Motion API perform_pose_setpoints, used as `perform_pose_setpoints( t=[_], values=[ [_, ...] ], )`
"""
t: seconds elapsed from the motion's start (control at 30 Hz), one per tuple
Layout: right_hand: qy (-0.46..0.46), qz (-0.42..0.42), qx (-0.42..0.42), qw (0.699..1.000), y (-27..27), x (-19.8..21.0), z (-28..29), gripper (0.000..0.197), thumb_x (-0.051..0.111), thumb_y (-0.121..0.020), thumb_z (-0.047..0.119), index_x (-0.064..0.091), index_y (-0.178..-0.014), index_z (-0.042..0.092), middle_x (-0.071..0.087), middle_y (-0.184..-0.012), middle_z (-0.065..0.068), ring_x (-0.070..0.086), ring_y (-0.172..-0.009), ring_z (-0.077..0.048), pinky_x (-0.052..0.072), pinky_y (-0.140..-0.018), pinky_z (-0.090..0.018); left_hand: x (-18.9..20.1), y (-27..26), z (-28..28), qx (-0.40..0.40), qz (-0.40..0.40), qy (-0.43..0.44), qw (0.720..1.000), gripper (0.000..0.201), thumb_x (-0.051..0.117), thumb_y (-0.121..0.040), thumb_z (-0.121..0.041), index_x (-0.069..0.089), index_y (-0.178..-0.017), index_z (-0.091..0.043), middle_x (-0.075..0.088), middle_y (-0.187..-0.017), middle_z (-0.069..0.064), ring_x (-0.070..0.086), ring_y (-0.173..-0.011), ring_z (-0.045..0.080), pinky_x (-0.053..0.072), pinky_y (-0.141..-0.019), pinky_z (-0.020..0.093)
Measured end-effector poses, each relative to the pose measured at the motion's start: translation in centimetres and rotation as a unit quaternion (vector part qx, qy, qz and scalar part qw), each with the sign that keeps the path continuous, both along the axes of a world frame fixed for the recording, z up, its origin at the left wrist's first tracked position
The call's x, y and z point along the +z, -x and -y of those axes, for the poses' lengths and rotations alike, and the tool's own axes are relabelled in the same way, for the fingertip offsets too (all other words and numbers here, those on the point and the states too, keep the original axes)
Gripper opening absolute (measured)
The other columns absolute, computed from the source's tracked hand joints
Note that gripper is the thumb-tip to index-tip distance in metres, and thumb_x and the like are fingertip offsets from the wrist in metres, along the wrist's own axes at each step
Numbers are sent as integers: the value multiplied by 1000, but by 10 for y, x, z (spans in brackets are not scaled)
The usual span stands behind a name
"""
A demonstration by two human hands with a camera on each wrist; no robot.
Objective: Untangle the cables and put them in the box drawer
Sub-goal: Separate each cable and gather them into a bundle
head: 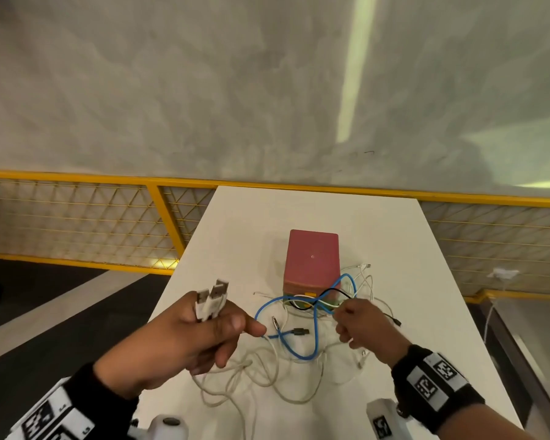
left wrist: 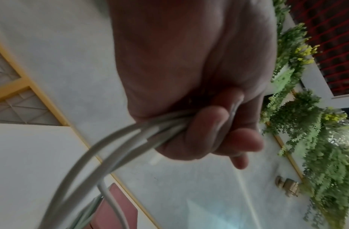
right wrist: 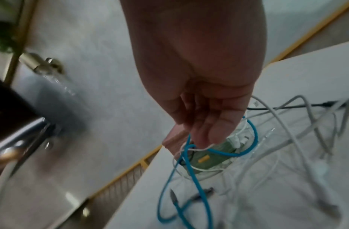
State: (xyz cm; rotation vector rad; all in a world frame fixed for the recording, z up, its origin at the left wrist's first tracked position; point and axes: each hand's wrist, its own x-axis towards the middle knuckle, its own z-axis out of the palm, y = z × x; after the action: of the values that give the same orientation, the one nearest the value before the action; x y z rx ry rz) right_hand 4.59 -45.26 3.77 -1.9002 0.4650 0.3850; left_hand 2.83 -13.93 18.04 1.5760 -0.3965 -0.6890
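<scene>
A tangle of white, blue and black cables (head: 302, 338) lies on the white table (head: 410, 249) in front of a pink box (head: 311, 258) whose green drawer front (right wrist: 210, 156) has a yellow pull. My left hand (head: 197, 338) grips white cables (left wrist: 134, 136); two USB plugs (head: 211, 298) stick up from its fist. My right hand (head: 359, 325) pinches a thin white cable (right wrist: 201, 149) beside the blue cable (head: 315, 331), just in front of the box. The blue cable (right wrist: 191, 178) loops under its fingertips.
A yellow railing with mesh panels (head: 77, 217) runs behind the table. The table's left edge falls to a dark floor (head: 29, 328). A wall socket with a white plug (head: 502, 274) sits at the right. Green plants (left wrist: 316, 124) show in the left wrist view.
</scene>
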Motion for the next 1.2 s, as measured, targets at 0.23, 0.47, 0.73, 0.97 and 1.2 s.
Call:
perform_pose_setpoints(
  t=[0.23,0.47,0.73,0.97,1.2],
  values=[
    [68,-62,72,993,14,-33,2,19,66,-84,26,69,-92,9,66,-74,-4,57,-58,-11,41,-51,-23,-11,1,2,26,-5,-37,999,42,70,-73,-46,78,-101,-16,55,-57,10,39,-43,15,34,-44,24],
    [63,-57,68,994,3,-55,-37,28,71,-83,37,64,-102,17,57,-84,3,50,-64,-8,37,-54,-19,-11,5,2,42,-9,-61,997,46,59,-87,-56,78,-92,-14,64,-64,11,54,-50,21,43,-53,23],
    [-146,-15,-12,989,4,-7,-33,6,57,-96,15,61,-94,10,63,-80,-9,67,-71,-21,48,-64,-31,-37,-1,18,202,-89,-3,975,44,47,-95,-38,77,-94,-5,72,-82,21,68,-74,32,55,-77,46],
    [-415,77,-101,901,13,71,-23,11,48,-99,7,59,-94,7,69,-78,-11,73,-79,-27,60,-74,-37,-44,-23,62,210,-185,-1,960,46,42,-102,-42,70,-109,-7,75,-107,17,73,-102,30,54,-85,45],
    [-390,73,-66,915,29,91,-36,9,54,-92,6,62,-96,3,70,-80,-19,71,-69,-29,61,-66,-37,-34,-40,86,186,-223,86,953,54,37,-100,-51,66,-119,-11,75,-114,12,68,-112,29,51,-87,41]
  ],
)
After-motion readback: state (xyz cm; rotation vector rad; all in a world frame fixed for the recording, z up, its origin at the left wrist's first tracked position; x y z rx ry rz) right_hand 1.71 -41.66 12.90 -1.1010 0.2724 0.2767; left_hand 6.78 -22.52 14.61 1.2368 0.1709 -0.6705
